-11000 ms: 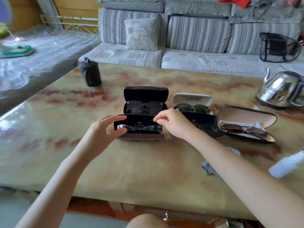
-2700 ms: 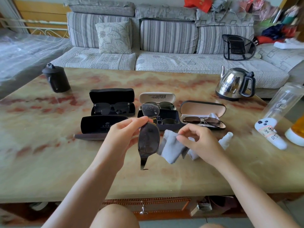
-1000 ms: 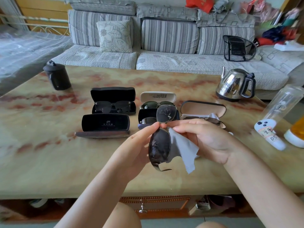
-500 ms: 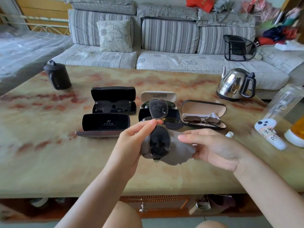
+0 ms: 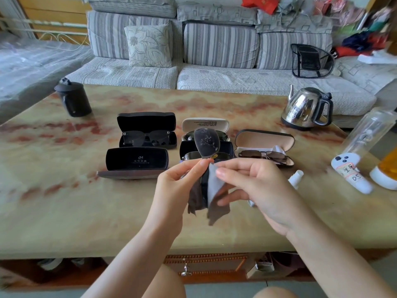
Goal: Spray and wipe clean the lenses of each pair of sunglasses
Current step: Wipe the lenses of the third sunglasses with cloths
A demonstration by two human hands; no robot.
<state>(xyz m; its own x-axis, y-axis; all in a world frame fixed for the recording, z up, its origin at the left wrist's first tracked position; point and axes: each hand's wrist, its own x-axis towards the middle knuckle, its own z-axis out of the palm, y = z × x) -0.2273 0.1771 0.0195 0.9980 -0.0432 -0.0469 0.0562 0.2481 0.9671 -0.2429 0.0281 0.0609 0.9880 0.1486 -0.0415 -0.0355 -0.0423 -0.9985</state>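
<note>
Right hand pinched cloth over the lower lens, hiding it. Left hand pinched sunglasses; lens showed earlier.

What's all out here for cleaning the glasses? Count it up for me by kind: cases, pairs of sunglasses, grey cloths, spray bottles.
Glasses cases: 5
Pairs of sunglasses: 5
Grey cloth: 1
Spray bottle: 1
Total: 12
</note>
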